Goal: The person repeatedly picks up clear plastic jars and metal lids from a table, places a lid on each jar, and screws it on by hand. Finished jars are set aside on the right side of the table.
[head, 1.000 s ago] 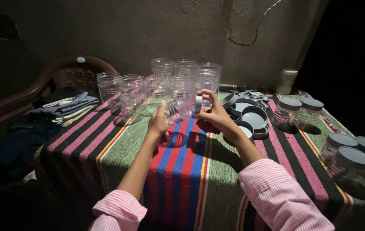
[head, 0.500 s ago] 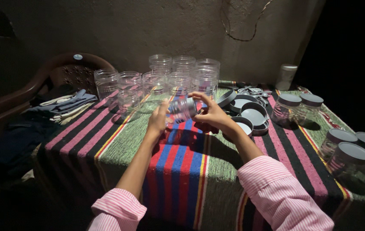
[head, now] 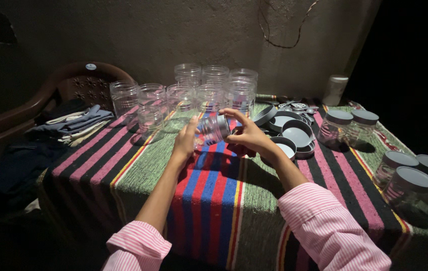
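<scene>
A clear plastic jar lies tipped on its side between my two hands, just above the striped cloth. My left hand cups its base end. My right hand grips the mouth end, where a grey lid sits on the jar. Both sleeves are pink and white striped. Behind the hands stands a cluster of several empty lidless jars.
Loose grey lids lie in a pile right of my hands. Lidded jars stand further right, more at the table's right edge. A brown chair with folded clothes stands at the left. A white bottle is by the wall.
The jar has been lifted from among the standing jars and tipped sideways toward me; both hands moved slightly nearer with it.
</scene>
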